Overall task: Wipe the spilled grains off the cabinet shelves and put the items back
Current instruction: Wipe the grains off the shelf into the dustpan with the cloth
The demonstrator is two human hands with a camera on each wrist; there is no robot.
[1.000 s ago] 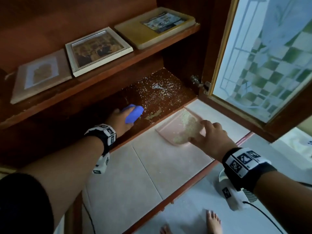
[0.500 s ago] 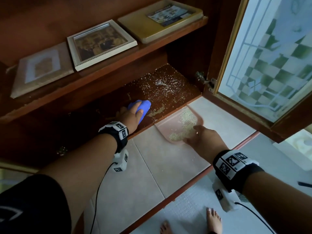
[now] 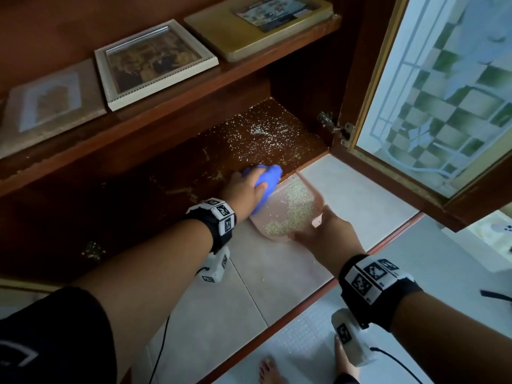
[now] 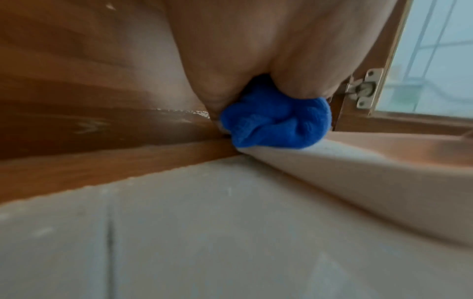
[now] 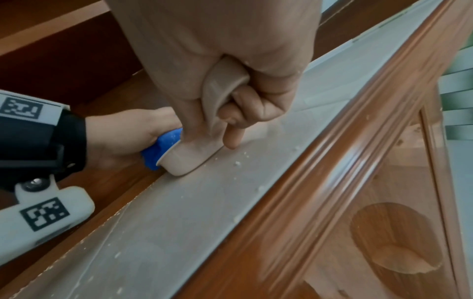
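Observation:
My left hand (image 3: pixel 243 189) grips a bunched blue cloth (image 3: pixel 267 177) at the front edge of the dark lower shelf (image 3: pixel 194 173), right at the mouth of a pink dustpan (image 3: pixel 313 189). The cloth (image 4: pixel 276 121) bulges out below my fingers in the left wrist view. My right hand (image 3: pixel 324 231) grips the dustpan's handle (image 5: pixel 220 91) and holds the pan (image 5: pixel 189 159) tilted on the tiled ledge (image 3: pixel 277 273). A heap of pale grains (image 3: pixel 291 212) lies inside the pan. More spilled grains (image 3: pixel 263 134) are scattered over the shelf's back right part.
On the upper shelf lie a white picture frame (image 3: pixel 155 62), a pale frame (image 3: pixel 50 101) to the left and a yellow board with a booklet (image 3: pixel 257 26). The glass cabinet door (image 3: pixel 443 87) stands open on the right. Loose grains (image 5: pixel 238 163) dot the ledge. My bare feet (image 3: pixel 271 370) are on the floor below.
My left hand has swept the blue cloth rightward along the shelf to the dustpan's mouth. The pan holds more grains. The right hand keeps hold of the pan.

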